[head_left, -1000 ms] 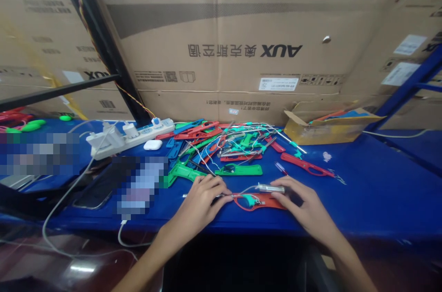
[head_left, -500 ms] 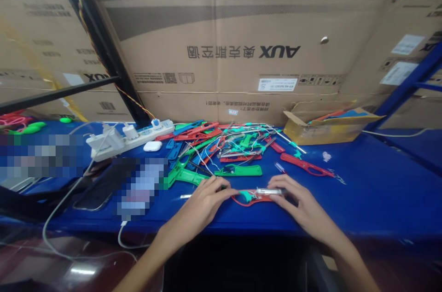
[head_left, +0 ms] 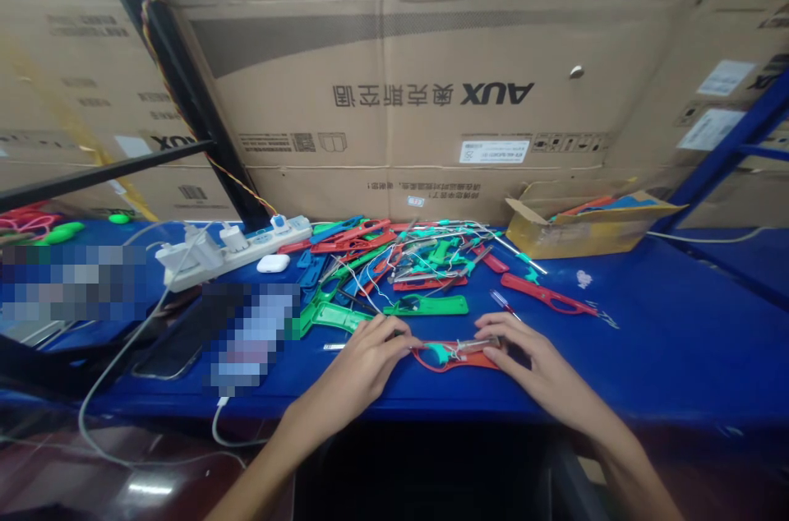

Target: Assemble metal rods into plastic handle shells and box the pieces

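Observation:
A red plastic frame (head_left: 456,361) with a teal clip (head_left: 439,353) and thin wire wound on it lies on the blue table between my hands. A small metal tube (head_left: 476,345) rests across its top. My left hand (head_left: 361,365) pinches the frame's left end, and my right hand (head_left: 530,357) holds its right end, fingertips by the tube. A green plastic frame (head_left: 425,306) lies just beyond. A small screwdriver (head_left: 505,304) and a red frame (head_left: 546,294) lie past my right hand.
A heap of red, green and blue plastic frames with wires (head_left: 400,266) lies ahead. To the left are a power strip (head_left: 231,255), a white earbud case (head_left: 273,263) and a phone (head_left: 176,336). An open cardboard box (head_left: 573,232) stands at the back right.
The red frame has shifted slightly nearer the table's middle and turned flatter between my hands. The metal tube now lies lower, on the frame, and my fingers have closed in around it.

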The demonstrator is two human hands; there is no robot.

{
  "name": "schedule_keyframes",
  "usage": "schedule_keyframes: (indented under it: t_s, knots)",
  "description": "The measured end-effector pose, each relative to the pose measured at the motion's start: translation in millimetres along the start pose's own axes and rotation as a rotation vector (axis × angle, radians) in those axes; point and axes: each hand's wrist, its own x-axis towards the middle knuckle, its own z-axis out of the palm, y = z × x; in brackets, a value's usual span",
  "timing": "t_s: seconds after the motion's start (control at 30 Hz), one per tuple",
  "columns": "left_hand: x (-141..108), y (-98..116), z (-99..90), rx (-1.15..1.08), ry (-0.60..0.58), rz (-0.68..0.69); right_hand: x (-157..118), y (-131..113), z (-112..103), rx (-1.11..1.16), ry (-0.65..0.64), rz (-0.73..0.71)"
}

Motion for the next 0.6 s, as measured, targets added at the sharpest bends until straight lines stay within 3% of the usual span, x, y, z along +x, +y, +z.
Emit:
schedule_keyframes:
  t_s: [0.6]
  knots:
    - [1.0, -3.8, 2.1, 0.141, 0.058, 0.031, 3.0, -2.8, 4.1, -0.090, -0.041, -0.054]
